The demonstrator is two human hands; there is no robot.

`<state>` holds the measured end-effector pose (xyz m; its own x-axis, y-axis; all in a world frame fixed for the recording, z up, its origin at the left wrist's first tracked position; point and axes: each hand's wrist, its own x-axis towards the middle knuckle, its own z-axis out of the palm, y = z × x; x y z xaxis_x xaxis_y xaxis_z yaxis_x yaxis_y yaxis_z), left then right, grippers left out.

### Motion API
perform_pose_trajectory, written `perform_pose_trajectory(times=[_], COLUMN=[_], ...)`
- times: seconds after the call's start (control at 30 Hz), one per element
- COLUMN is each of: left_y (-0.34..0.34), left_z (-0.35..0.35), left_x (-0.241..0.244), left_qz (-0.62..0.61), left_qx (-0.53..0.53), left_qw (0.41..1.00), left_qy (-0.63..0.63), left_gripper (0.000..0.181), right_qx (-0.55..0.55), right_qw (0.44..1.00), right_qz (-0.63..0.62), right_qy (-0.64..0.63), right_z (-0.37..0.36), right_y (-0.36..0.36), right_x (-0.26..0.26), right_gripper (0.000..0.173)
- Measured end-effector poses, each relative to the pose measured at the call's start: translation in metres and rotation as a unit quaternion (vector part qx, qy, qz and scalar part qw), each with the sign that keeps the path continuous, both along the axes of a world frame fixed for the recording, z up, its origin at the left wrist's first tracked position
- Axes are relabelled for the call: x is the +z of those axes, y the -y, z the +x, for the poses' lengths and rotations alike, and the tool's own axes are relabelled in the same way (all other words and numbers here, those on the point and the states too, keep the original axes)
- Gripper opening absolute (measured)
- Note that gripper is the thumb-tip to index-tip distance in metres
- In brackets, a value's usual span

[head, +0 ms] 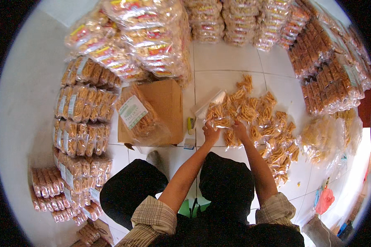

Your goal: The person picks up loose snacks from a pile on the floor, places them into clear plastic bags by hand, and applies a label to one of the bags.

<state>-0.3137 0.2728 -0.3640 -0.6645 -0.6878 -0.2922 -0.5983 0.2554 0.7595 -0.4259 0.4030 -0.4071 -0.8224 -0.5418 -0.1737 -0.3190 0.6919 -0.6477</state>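
My left hand pinches the near left edge of a small clear plastic bag of brown snack sticks. At the bag's right side, the fingers of my right hand are closed on the plastic. Around both hands spreads a loose pile of similar snack bags on the white tiled floor. Just beyond my left hand lies a flat stack of clear plastic bags. My fingertips are small in view and partly hidden by the plastic.
Left of my hands, a large labelled snack pack rests on a cardboard box. A yellow cutter or stapler and a small box lie beside it. Packed snacks are stacked at left, behind and right.
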Motion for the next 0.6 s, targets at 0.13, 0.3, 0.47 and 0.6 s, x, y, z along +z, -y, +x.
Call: perform_pose_trajectory(times=[0.13, 0.3, 0.47, 0.6], left_y=[0.041, 0.046, 0.084, 0.116], left_z=[0.021, -0.011, -0.005, 0.011], left_x=[-0.050, -0.021, 0.102, 0.231], left_qz=[0.133, 0.124, 0.022, 0.080], left_qx=[0.031, 0.060, 0.009, -0.048], left_qw=[0.981, 0.963, 0.977, 0.948], left_qy=[-0.136, -0.230, -0.210, -0.303], left_gripper=[0.066, 0.056, 0.051, 0.049], right_qx=[0.004, -0.032, 0.024, 0.115], right_qw=[0.997, 0.981, 0.934, 0.931], right_qz=[-0.014, -0.119, -0.232, -0.252], right_qy=[0.071, 0.151, 0.270, 0.240], right_z=[0.026, 0.008, 0.007, 0.001], right_y=[0.053, 0.062, 0.090, 0.103], right_x=[0.037, 0.055, 0.189, 0.291], right_gripper=[0.036, 0.030, 0.024, 0.022])
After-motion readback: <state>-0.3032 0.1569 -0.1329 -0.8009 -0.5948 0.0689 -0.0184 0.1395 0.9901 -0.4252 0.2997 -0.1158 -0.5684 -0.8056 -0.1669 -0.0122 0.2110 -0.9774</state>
